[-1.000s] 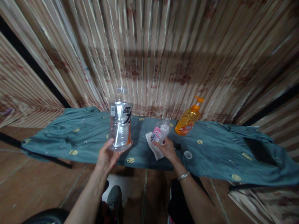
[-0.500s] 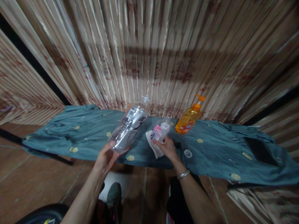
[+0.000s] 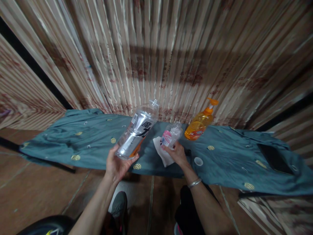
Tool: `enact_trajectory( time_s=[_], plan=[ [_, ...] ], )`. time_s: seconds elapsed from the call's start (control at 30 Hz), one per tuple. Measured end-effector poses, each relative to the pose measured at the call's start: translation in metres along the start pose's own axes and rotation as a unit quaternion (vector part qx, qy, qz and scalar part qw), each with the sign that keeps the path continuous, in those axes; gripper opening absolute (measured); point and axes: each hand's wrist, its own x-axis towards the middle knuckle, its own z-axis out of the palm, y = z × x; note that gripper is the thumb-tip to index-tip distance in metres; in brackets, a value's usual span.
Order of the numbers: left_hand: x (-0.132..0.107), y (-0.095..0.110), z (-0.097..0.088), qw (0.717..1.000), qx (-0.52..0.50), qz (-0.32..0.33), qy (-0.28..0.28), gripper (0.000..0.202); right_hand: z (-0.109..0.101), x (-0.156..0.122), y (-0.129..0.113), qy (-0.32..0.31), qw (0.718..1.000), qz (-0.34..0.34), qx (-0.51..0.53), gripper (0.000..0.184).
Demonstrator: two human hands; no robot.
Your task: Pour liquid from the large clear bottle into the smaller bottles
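My left hand (image 3: 117,163) is closed around the base of a large clear plastic bottle (image 3: 137,130) with a silver label and no cap. The bottle leans to the right, its mouth pointing up and toward the small bottle. My right hand (image 3: 177,153) grips a small clear bottle (image 3: 171,137) with a pink label, tilted and open at the top, just above a white tissue (image 3: 160,150) on the teal cloth (image 3: 73,143). A metal bangle sits on my right wrist.
An orange pump bottle (image 3: 200,122) stands behind my right hand on the cloth-covered table. A small white cap (image 3: 198,161) and a small dark object (image 3: 187,152) lie near my right hand. A dark flat thing (image 3: 274,158) rests at far right. Striped curtains hang behind.
My left hand tipped the large bottle from upright to leaning right, toward the small bottle. My right hand and the small bottle stayed almost where they were.
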Motion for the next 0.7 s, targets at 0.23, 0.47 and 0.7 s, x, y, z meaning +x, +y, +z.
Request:
enact_trajectory(
  time_s=[0.23, 0.47, 0.7],
  plan=[
    [0.001, -0.013, 0.001, 0.999, -0.011, -0.034, -0.026, 0.067, -0.002, -0.001, 0.005, -0.004, 1.0, -0.001, 0.01, 0.038],
    [0.009, -0.021, -0.006, 0.999, -0.011, -0.013, -0.031, 0.077, -0.004, -0.002, 0.004, -0.004, 0.999, -0.002, 0.05, 0.033],
    [0.016, -0.027, -0.008, 1.0, 0.005, -0.002, -0.03, 0.087, -0.002, 0.0, 0.005, -0.008, 0.997, -0.003, 0.071, 0.034]
  ],
)
